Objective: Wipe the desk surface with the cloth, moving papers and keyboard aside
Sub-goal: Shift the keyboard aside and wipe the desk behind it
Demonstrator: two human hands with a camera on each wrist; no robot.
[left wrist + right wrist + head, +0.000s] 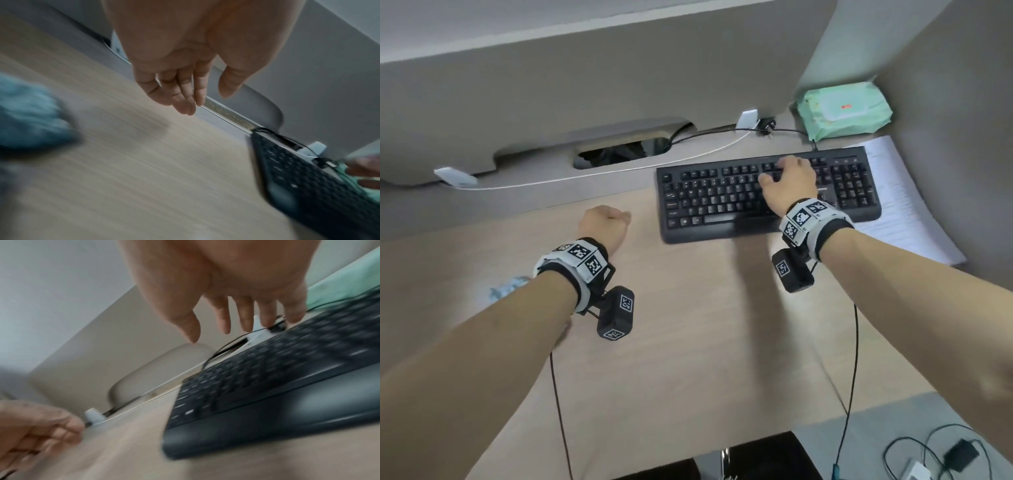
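Keyboard (767,193) and papers (904,205) sit at the far right of the pale wood-grain worktop (688,325), the black keyboard lying with its long axis left to right and partly over the white sheets. The right hand (789,183) rests on its keys with fingers spread and nearly straight, gripping nothing; the right wrist view shows the fingertips over the far rows. The left hand (604,224) hovers over bare worktop left of the keyboard, fingers loosely curled and holding nothing.

The cloth (508,287), a crumpled blue, fluffy-looking rag, lies at the near left, just beside the left forearm and behind that hand's grip, so the left hand is much the nearer one and would have to draw back toward the body to reach it. The keyboard is hard plastic with a smooth palm rest; the papers are thin and flat. A soft green pack of wipes (844,111) sits in the far right corner, with thin cables trailing along the back edge.
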